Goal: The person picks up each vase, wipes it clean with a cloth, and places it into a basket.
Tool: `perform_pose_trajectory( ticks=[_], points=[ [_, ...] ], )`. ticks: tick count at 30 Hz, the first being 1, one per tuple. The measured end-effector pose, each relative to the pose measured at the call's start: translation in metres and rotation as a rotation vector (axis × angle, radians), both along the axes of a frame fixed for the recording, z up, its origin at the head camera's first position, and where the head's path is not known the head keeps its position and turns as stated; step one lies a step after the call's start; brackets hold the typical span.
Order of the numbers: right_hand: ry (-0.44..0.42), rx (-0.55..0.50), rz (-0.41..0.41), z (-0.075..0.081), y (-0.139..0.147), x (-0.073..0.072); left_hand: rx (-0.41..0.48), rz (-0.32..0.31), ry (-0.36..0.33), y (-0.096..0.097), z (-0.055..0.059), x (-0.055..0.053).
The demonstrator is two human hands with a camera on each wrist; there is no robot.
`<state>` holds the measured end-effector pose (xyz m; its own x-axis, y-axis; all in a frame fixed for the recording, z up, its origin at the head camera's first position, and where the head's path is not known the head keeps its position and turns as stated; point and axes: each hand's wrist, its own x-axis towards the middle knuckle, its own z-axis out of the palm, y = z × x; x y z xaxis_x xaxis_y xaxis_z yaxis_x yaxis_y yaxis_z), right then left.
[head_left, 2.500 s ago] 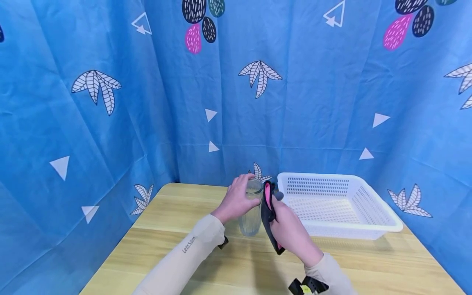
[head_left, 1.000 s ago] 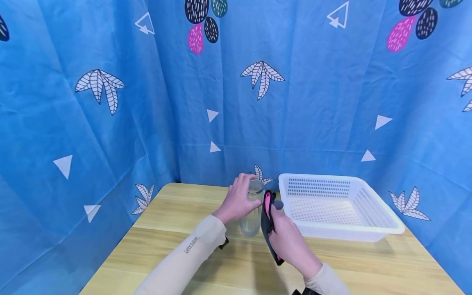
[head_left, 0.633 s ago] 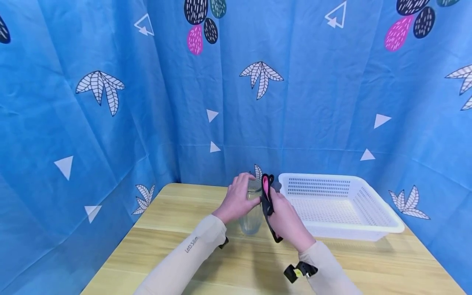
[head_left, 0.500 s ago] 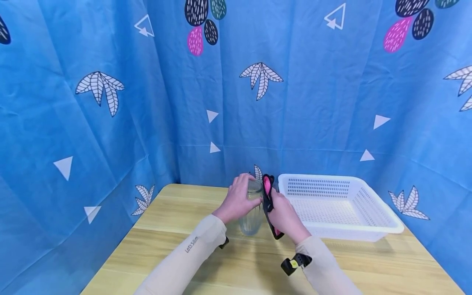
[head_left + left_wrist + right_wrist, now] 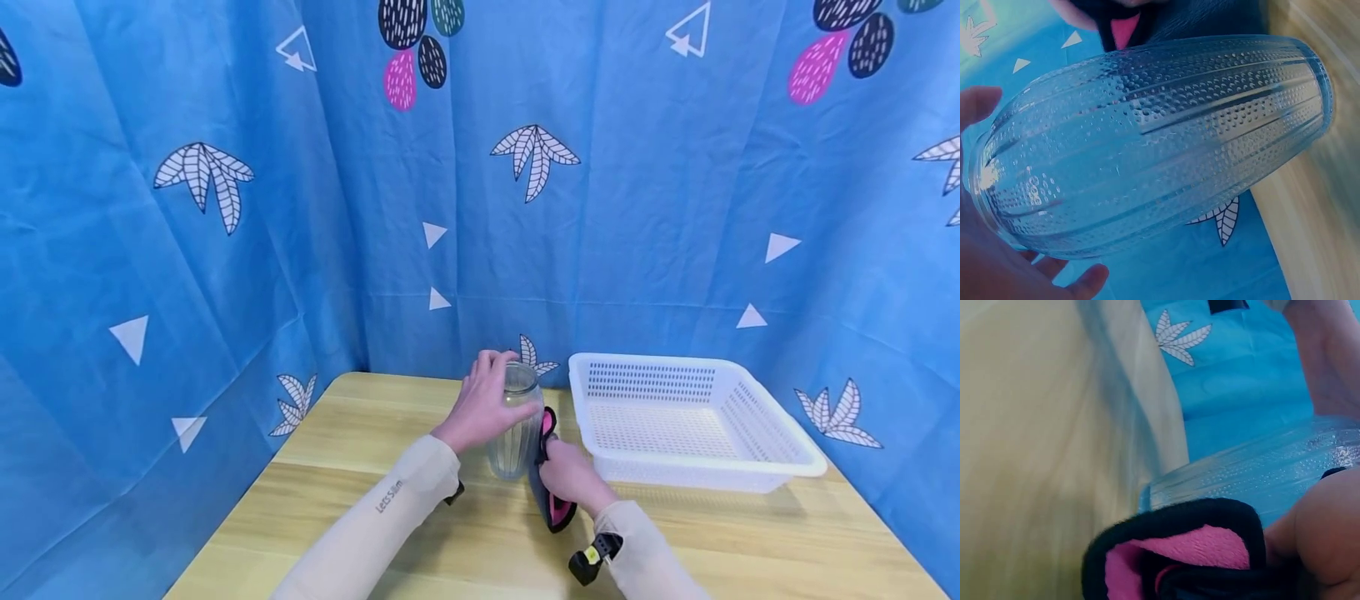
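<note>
In the head view my left hand (image 5: 480, 412) grips a clear ribbed glass vase (image 5: 508, 454) around its upper part, thumb on the near side. The vase is upright over the table; I cannot tell whether its base touches the wood. Dimpled bands on the glass (image 5: 1160, 137) show in the left wrist view. My right hand (image 5: 572, 475) holds a folded dark grey cloth (image 5: 542, 492) with black edging and a pink inner side, against or close to the vase's right side. In the right wrist view the pink lining (image 5: 1210, 547) of the fold faces the camera.
A white perforated plastic basket (image 5: 693, 475) stands on the wooden table (image 5: 360, 467) just right of my right hand. Blue patterned curtain (image 5: 480, 208) hangs behind and at both sides of the table.
My right hand has moved down along the vase's right side with the cloth, after going up and down earlier. The left hand and the vase have stayed nearly still.
</note>
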<state>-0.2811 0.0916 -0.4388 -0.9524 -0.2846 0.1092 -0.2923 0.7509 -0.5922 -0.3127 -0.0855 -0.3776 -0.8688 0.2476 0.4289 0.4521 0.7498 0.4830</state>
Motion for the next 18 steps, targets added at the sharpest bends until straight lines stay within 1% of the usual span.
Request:
perform_pose_trajectory(
  ticks=[4,9,11,13,16,18],
  points=[
    [-0.009,0.006,0.025,0.001,-0.001,0.015,-0.017,0.029,0.008,-0.001,-0.002,0.001],
    [0.016,-0.016,0.05,0.016,-0.003,0.035,0.025,0.011,0.022,-0.003,0.002,0.002],
    [0.052,-0.022,0.054,0.024,-0.004,0.043,0.042,-0.002,0.019,-0.003,0.003,0.002],
    [0.113,-0.018,0.048,0.033,-0.005,0.051,0.058,-0.019,0.009,-0.004,0.004,0.003],
    [0.216,-0.023,0.015,0.046,-0.004,0.06,0.076,-0.054,-0.011,-0.004,0.005,0.004],
    [0.274,-0.042,-0.009,0.054,-0.004,0.063,0.082,-0.078,-0.022,-0.004,0.006,0.004]
  ],
)
